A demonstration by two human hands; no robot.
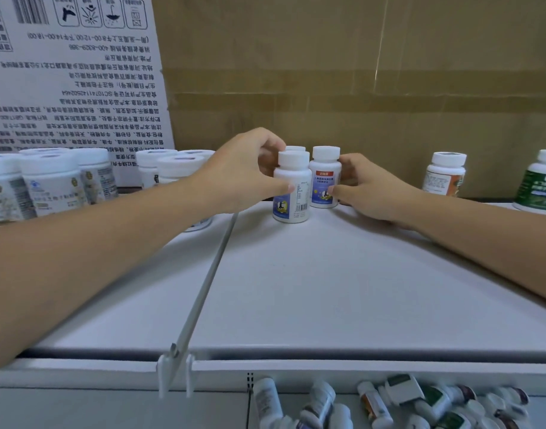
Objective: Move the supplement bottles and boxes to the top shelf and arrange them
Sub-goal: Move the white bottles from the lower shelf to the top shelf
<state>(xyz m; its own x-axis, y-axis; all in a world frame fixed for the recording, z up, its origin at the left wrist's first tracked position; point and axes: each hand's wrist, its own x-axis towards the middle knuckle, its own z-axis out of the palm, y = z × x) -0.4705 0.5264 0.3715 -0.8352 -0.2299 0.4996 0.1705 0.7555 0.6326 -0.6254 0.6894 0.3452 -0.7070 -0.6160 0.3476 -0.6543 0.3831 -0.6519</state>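
On the white top shelf [312,289], near the back, stand two white bottles with blue labels. My left hand [247,171] grips the nearer bottle [292,190], thumb on its front and fingers around its cap side. My right hand [367,187] holds the bottle beside it [325,178], thumb on the label. The cap of a third such bottle [295,148] shows behind them. Several more bottles [389,400] lie jumbled on the lower shelf at the bottom right.
Wide white jars [52,181] crowd the shelf's left side, beyond a thin divider rail [203,289]. An orange-labelled bottle [445,173] and a green-labelled one [541,184] stand at the right. Cardboard boxes [358,88] form the back wall.
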